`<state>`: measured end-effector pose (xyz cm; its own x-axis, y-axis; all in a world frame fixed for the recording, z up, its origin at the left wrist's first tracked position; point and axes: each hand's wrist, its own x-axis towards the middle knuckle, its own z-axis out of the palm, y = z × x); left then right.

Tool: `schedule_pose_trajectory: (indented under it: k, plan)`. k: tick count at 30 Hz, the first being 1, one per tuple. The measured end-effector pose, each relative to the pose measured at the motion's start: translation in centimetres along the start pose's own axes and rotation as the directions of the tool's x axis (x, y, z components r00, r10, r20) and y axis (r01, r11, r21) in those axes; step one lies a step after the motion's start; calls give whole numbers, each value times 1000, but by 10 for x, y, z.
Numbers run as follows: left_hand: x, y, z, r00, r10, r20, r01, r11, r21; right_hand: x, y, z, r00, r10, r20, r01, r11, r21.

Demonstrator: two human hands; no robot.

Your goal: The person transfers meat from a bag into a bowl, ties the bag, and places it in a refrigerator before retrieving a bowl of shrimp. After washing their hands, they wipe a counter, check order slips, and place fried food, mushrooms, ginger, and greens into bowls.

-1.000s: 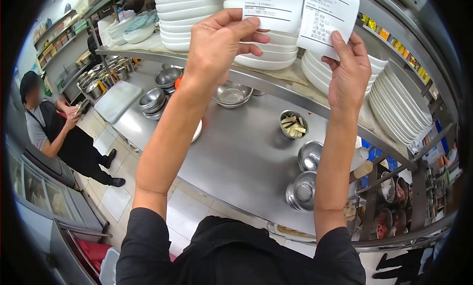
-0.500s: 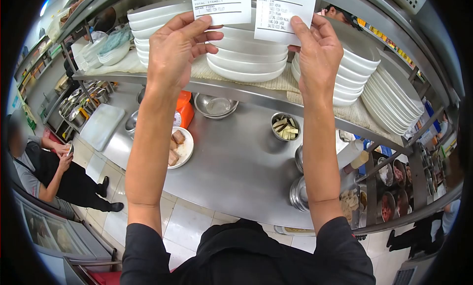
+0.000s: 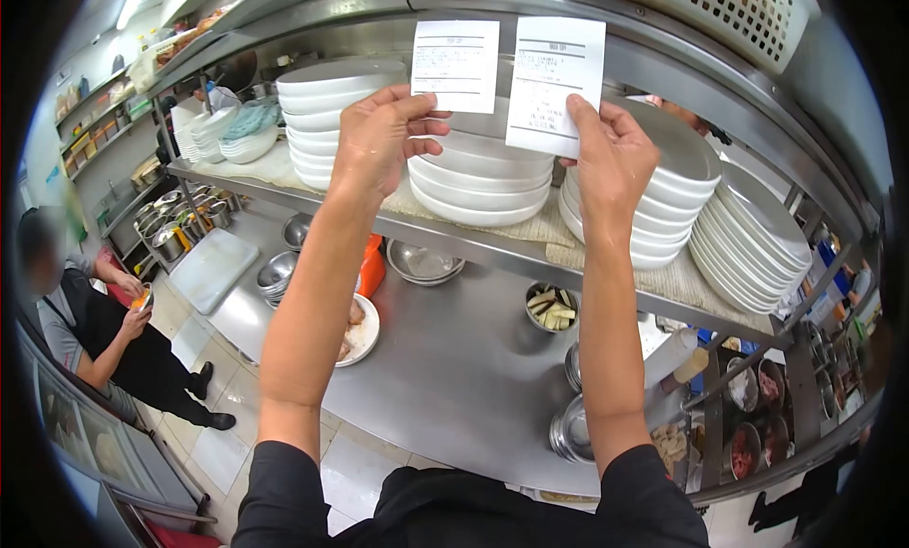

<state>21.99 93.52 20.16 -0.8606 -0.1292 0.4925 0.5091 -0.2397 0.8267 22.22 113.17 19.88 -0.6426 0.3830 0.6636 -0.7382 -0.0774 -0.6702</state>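
Observation:
Pinched between the thumb and fingers of my left hand [image 3: 388, 136] is a short printed order slip [image 3: 455, 65]. My right hand [image 3: 611, 155] grips a longer order slip [image 3: 549, 70] by its lower right edge. Both slips are upright side by side, apart from each other, in front of the shelf. Behind them stand stacks of white bowls [image 3: 478, 190], with another bowl stack [image 3: 327, 122] to the left and more white dishes [image 3: 663, 203] behind my right hand. The print is too small to read fully.
Below the shelf, a steel counter [image 3: 445, 359] bears a white plate of meat pieces [image 3: 365, 344], a bowl of cut vegetables [image 3: 552, 307], metal bowls [image 3: 426, 262] and an orange scale [image 3: 371, 267]. A cutting board [image 3: 214, 269] lies left. A person [image 3: 104, 330] stands at the left.
The view has tilted up, so the shelf, hands and both slips sit lower in view and the slips show whole. Both hands keep their hold. The person at left now has something orange in hand.

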Motion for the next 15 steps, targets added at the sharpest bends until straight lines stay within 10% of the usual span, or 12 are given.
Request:
schedule_pose_trajectory:
  k: [15]
  plan:
    - [37, 14, 19, 999, 28, 26, -30, 998, 63, 29, 12, 11, 999, -29, 26, 28, 998, 60]
